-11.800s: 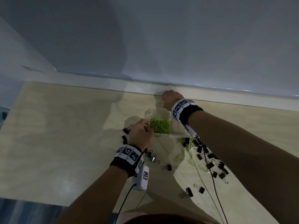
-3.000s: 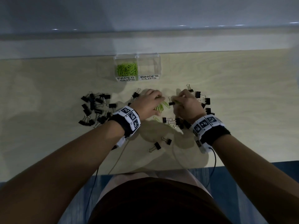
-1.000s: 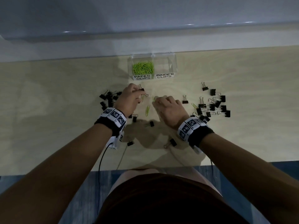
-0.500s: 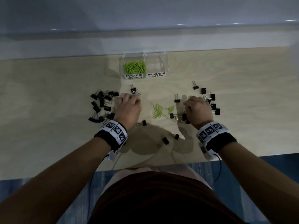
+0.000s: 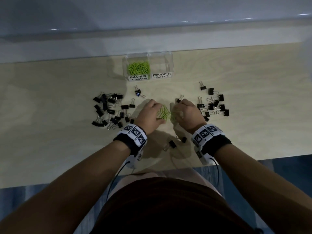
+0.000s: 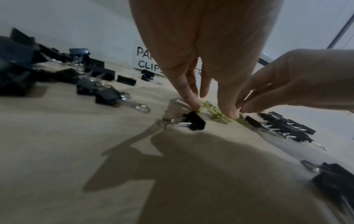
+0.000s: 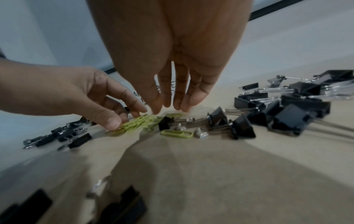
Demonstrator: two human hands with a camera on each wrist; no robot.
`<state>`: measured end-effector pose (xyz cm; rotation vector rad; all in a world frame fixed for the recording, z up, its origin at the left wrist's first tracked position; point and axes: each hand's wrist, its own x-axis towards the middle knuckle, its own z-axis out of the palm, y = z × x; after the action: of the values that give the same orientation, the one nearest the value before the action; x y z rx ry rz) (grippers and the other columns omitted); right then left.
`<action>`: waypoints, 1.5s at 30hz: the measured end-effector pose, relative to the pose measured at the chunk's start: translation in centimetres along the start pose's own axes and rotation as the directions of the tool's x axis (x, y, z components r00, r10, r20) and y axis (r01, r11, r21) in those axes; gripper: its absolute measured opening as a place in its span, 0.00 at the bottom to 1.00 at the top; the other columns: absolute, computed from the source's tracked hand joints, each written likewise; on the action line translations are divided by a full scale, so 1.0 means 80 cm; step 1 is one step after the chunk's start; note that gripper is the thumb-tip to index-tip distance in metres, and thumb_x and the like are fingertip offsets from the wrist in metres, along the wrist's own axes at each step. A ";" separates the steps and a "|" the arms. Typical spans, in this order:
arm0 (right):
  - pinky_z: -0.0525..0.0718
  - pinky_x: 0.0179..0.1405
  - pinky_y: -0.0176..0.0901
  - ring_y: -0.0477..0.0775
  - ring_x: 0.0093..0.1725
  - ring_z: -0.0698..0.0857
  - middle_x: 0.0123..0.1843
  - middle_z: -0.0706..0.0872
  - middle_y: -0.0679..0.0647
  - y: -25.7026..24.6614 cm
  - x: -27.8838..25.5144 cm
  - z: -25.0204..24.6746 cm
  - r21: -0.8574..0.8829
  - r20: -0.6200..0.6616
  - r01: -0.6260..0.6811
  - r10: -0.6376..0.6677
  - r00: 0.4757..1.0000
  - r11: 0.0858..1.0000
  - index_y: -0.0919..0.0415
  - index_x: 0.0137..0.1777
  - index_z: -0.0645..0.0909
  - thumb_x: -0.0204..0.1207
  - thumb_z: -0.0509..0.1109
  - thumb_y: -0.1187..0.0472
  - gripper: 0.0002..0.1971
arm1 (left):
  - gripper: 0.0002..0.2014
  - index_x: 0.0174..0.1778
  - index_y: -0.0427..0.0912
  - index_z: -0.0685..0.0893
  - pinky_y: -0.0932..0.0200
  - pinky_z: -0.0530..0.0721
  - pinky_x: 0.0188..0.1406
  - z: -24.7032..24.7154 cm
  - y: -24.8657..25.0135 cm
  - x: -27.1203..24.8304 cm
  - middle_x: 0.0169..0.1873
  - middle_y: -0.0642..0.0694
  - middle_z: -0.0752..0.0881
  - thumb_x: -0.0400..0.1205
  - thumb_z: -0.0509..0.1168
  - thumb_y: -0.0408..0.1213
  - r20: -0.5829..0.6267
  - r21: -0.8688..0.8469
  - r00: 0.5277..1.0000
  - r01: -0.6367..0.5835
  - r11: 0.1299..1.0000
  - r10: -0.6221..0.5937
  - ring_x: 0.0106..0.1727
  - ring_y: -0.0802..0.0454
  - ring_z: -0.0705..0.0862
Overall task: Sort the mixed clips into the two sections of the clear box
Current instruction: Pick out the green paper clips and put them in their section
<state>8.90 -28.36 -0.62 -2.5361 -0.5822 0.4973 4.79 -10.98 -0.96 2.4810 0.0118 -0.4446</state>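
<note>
The clear box (image 5: 170, 64) stands at the back of the table; its left section, labelled PAPER CLIPS, holds green paper clips (image 5: 138, 68), and its BINDER CLIPS section (image 5: 161, 65) looks bare. A small heap of green paper clips (image 5: 163, 114) lies between my hands. My left hand (image 5: 149, 114) sets its thumb and fingertips (image 6: 230, 113) around that heap (image 7: 138, 121) on the table. From the right, my right hand (image 5: 185, 113) reaches in with straight fingers (image 7: 182, 104), their tips down at the heap's edge. Neither hand lifts anything.
Black binder clips lie in a left pile (image 5: 109, 112) and a right pile (image 5: 212, 105). Single binder clips sit near the box (image 5: 138, 92) and near the front edge (image 5: 172, 144). One green clip (image 7: 177, 134) lies apart beside a small binder clip (image 7: 165, 122).
Half a second ago my hands were apart, each at a binder clip pile. Both have moved inward to the green heap in the middle.
</note>
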 end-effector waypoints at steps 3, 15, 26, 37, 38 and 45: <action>0.83 0.51 0.54 0.61 0.51 0.78 0.51 0.78 0.58 -0.011 0.007 -0.007 -0.048 0.166 -0.052 0.059 0.984 0.998 0.58 0.50 0.81 0.62 0.76 0.57 0.16 | 0.34 0.66 0.37 0.73 0.52 0.74 0.66 0.006 0.010 0.007 0.60 0.42 0.73 0.68 0.77 0.46 -0.007 0.072 1.000 0.021 0.997 -0.021 0.63 0.45 0.73; 0.80 0.44 0.50 0.64 0.46 0.81 0.46 0.81 0.61 -0.039 0.024 -0.018 -0.058 0.230 0.021 -0.007 0.973 0.998 0.61 0.48 0.82 0.68 0.66 0.69 0.10 | 0.09 0.53 0.37 0.82 0.48 0.78 0.55 -0.008 0.005 0.023 0.52 0.39 0.83 0.78 0.67 0.32 0.051 0.092 0.998 0.019 0.996 -0.023 0.55 0.41 0.80; 0.83 0.33 0.33 0.49 0.33 0.84 0.34 0.88 0.55 -0.035 0.074 -0.043 0.393 0.102 -0.218 0.194 0.976 0.893 0.60 0.35 0.87 0.65 0.75 0.73 0.07 | 0.06 0.44 0.40 0.87 0.55 0.87 0.46 -0.078 -0.017 0.034 0.40 0.45 0.89 0.74 0.74 0.34 -0.232 -0.292 0.959 0.089 0.952 -0.161 0.41 0.51 0.86; 0.85 0.52 0.39 0.51 0.47 0.86 0.47 0.89 0.56 -0.131 0.218 -0.064 0.140 -0.064 -0.030 0.039 0.997 0.990 0.60 0.45 0.88 0.70 0.68 0.70 0.09 | 0.05 0.44 0.40 0.87 0.55 0.85 0.44 -0.159 -0.044 0.102 0.42 0.42 0.89 0.73 0.71 0.31 -0.403 -0.163 0.892 0.149 0.975 -0.204 0.43 0.45 0.87; 0.84 0.54 0.40 0.53 0.49 0.86 0.50 0.89 0.57 -0.131 0.219 -0.062 0.083 -0.032 -0.003 0.006 0.999 0.997 0.61 0.48 0.87 0.71 0.67 0.70 0.10 | 0.06 0.45 0.39 0.87 0.55 0.85 0.45 -0.157 -0.043 0.102 0.44 0.41 0.89 0.73 0.71 0.31 -0.387 -0.123 0.903 0.148 0.981 -0.185 0.45 0.44 0.87; 0.85 0.50 0.56 0.61 0.46 0.85 0.48 0.86 0.63 -0.051 0.141 -0.083 -0.005 -0.021 0.127 -0.127 0.992 0.992 0.65 0.49 0.86 0.69 0.71 0.72 0.10 | 0.16 0.60 0.40 0.83 0.47 0.81 0.59 -0.122 -0.032 0.065 0.59 0.40 0.80 0.76 0.70 0.36 -0.360 0.103 0.933 0.023 0.994 0.016 0.61 0.42 0.78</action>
<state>20.07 -22.18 4.36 -2.4854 -0.7323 0.4232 12.49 -3.76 3.34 2.6333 0.1444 0.0162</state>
